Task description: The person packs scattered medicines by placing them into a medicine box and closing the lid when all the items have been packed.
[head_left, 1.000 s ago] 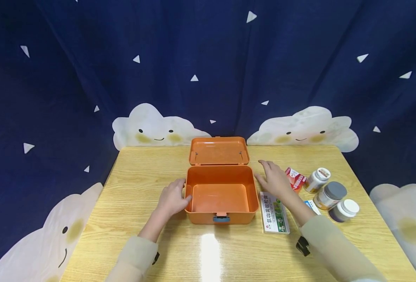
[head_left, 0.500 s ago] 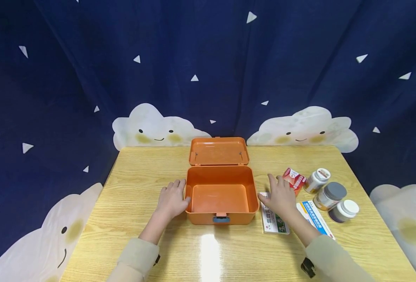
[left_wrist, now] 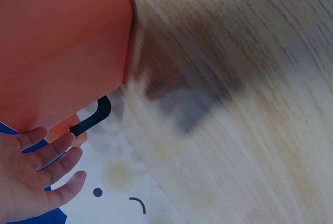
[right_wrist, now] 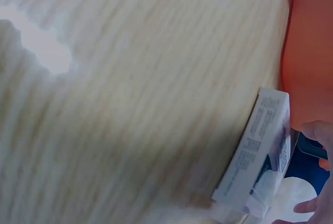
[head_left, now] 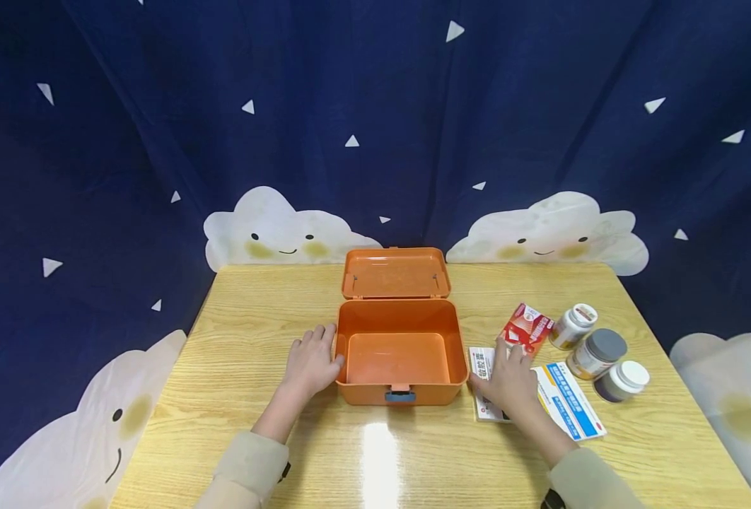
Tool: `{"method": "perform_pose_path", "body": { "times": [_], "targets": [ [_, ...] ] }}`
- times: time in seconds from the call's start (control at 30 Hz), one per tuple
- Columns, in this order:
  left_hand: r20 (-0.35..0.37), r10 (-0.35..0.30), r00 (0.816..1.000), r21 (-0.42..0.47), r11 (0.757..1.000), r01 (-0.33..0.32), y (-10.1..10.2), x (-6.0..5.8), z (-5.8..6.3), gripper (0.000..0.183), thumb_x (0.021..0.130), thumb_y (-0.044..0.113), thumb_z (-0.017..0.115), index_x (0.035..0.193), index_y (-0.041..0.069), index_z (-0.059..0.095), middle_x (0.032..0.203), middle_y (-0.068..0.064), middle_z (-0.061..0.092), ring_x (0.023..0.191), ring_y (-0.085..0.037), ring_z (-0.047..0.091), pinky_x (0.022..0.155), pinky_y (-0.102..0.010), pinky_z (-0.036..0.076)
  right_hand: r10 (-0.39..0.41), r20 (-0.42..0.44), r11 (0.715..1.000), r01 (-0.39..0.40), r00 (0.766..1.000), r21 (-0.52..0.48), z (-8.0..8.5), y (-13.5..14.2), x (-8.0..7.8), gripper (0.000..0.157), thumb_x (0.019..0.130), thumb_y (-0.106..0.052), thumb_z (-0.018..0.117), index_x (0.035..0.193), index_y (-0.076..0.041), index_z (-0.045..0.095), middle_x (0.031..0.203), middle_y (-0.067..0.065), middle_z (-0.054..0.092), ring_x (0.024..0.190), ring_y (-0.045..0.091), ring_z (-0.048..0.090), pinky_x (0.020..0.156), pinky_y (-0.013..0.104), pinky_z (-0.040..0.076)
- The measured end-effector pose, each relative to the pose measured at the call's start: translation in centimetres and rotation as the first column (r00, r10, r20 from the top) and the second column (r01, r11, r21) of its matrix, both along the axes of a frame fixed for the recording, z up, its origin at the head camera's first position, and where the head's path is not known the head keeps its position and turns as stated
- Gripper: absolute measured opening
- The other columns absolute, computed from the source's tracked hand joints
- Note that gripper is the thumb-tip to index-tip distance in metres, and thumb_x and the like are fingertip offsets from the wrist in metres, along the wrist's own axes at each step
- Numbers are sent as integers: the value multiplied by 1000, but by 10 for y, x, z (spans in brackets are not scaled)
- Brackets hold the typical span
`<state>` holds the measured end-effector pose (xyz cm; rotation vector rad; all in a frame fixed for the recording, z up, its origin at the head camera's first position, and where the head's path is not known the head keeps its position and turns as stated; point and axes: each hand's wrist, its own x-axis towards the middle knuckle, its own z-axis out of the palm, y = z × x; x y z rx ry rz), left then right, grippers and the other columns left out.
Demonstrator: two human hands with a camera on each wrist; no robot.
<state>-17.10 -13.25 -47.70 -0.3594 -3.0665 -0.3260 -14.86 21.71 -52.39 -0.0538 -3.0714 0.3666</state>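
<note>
An orange box [head_left: 361, 394] is standing in the middle of a wooden table [head_left: 261, 304], its lid [head_left: 396, 274] lying folded back behind it, a blue latch [head_left: 400, 396] showing in front. From afar, I am seeing the left hand [head_left: 312, 359] resting at the box's left wall, thumb at the rim, fingers loosely extended. The right hand [head_left: 513, 378] is spreading wide over a white carton [head_left: 482, 360], just beside the right wall; I cannot tell whether it is touching. A red carton [head_left: 530, 327] is lying just beyond the fingers; a blue-and-white carton [head_left: 569, 401] is lying beside the wrist. Farther right, three lidded bottles [head_left: 597, 353] are standing close together. Behind everything, a dark blue curtain [head_left: 375, 99] is hanging, showing smiling white clouds [head_left: 286, 237].
</note>
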Motion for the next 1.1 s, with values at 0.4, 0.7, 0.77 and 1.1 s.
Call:
{"method": "perform_pose_path", "body": {
  "times": [0.4, 0.7, 0.77, 1.1],
  "targets": [
    [19, 9, 1000, 44, 999, -10, 0, 2, -2, 51, 81, 30, 51, 126, 7, 44, 113, -13, 54, 99, -31, 51, 78, -48, 40, -82, 115, 996, 84, 990, -9, -13, -4, 9, 104, 69, -56, 64, 136, 9, 18, 121, 41, 28, 100, 59, 39, 74, 64, 39],
    [29, 16, 999, 61, 998, -17, 1, 1, -1, 53, 80, 30, 52, 127, 7, 44, 115, -14, 53, 101, -32, 51, 80, -49, 40, -118, 170, 993, 120, 978, -2, -13, -5, 11, 106, 70, -55, 63, 134, 14, 17, 122, 46, 23, 100, 62, 38, 70, 62, 41],
    [29, 15, 999, 63, 998, -17, 1, 1, -1, 53, 80, 30, 52, 127, 7, 44, 115, -14, 53, 101, -32, 51, 79, -49, 40, -124, 178, 992, 127, 976, -2, -14, -5, 11, 107, 70, -55, 63, 134, 15, 16, 122, 47, 23, 101, 62, 37, 69, 62, 42],
    [16, 19, 1000, 69, 997, -20, 0, 1, -2, 52, 80, 30, 52, 126, 8, 44, 114, -14, 54, 100, -32, 52, 78, -48, 41, -142, 200, 987, 153, 969, -41, -16, -6, 10, 102, 69, -52, 65, 127, 17, 19, 110, 43, 33, 99, 58, 40, 67, 61, 43]
  ]
}}
